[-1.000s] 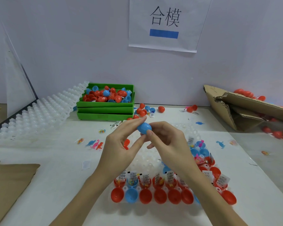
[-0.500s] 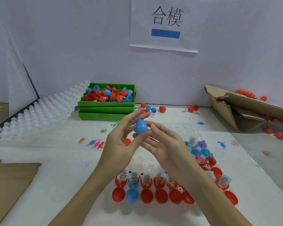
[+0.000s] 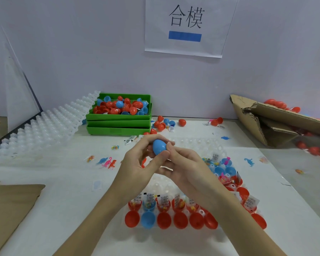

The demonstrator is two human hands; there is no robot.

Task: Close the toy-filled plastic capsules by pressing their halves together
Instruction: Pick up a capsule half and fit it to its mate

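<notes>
A closed blue egg-shaped capsule (image 3: 159, 146) is held above the table's middle. My left hand (image 3: 137, 163) pinches it between thumb and fingers. My right hand (image 3: 185, 167) lies just right of it, fingers touching its side and underside. Below my wrists a clear plastic tray (image 3: 207, 145) holds a row of open red and blue halves with toys and labels (image 3: 163, 202), and a front row of empty red and blue halves (image 3: 180, 220). More filled blue and red halves (image 3: 225, 169) sit at the tray's right edge.
Stacked green bins (image 3: 118, 124) of red and blue capsules stand at the back. Empty clear trays (image 3: 44, 130) lean at the left. Torn cardboard (image 3: 277, 122) lies at the right, a brown sheet (image 3: 9, 202) at front left. Small toy dinosaurs (image 3: 107, 161) and loose capsules (image 3: 182, 122) are scattered.
The blue capsule has turned in my fingers and my left thumb now presses under it. My right fingers have closed in against it. Both hands stay in the same place.
</notes>
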